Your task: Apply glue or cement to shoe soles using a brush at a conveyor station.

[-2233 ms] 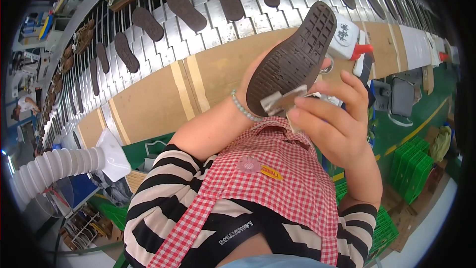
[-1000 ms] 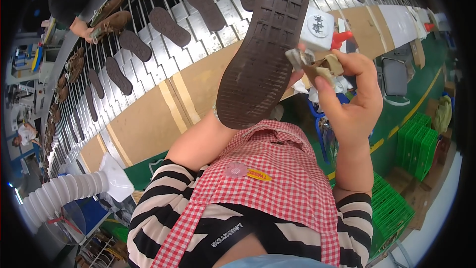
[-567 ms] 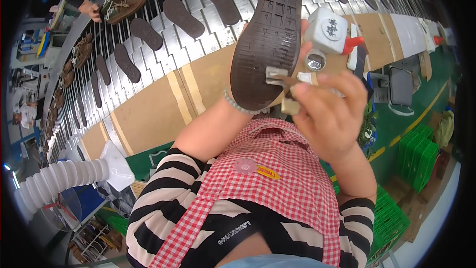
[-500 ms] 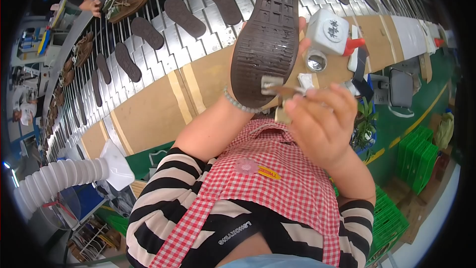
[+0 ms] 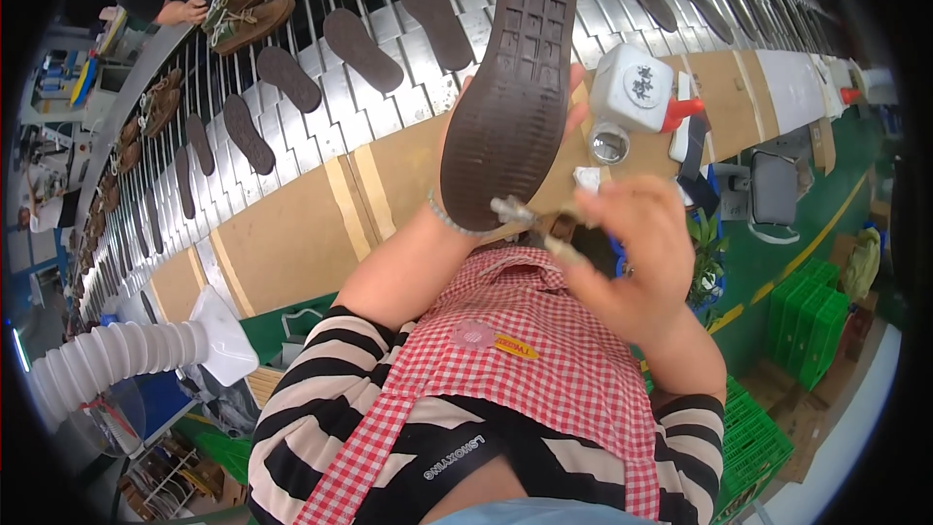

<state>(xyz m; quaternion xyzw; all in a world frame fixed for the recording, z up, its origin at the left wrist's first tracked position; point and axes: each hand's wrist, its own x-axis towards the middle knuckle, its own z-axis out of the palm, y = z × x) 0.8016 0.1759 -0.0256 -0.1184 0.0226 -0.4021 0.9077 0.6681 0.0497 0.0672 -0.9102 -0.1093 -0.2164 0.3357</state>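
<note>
Holding up the brown shoe sole (image 5: 507, 126) with the left hand (image 5: 576, 107), showing its bumpy side. Pinching a small tool (image 5: 515, 213) in the blurry right hand (image 5: 637, 253). Touching, or nearly touching, the wide end. Going closer to that end's edge than a moment ago, so probably rubbing a new spot. Working over cardboard (image 5: 282, 233), near a white bottle (image 5: 630, 87).

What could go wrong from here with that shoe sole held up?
The small tool in the right hand might slip off the sole onto the beaded bracelet close by. A shiny round cup shows just right of the sole; if as close as it looks, a swing could tip it.
</note>
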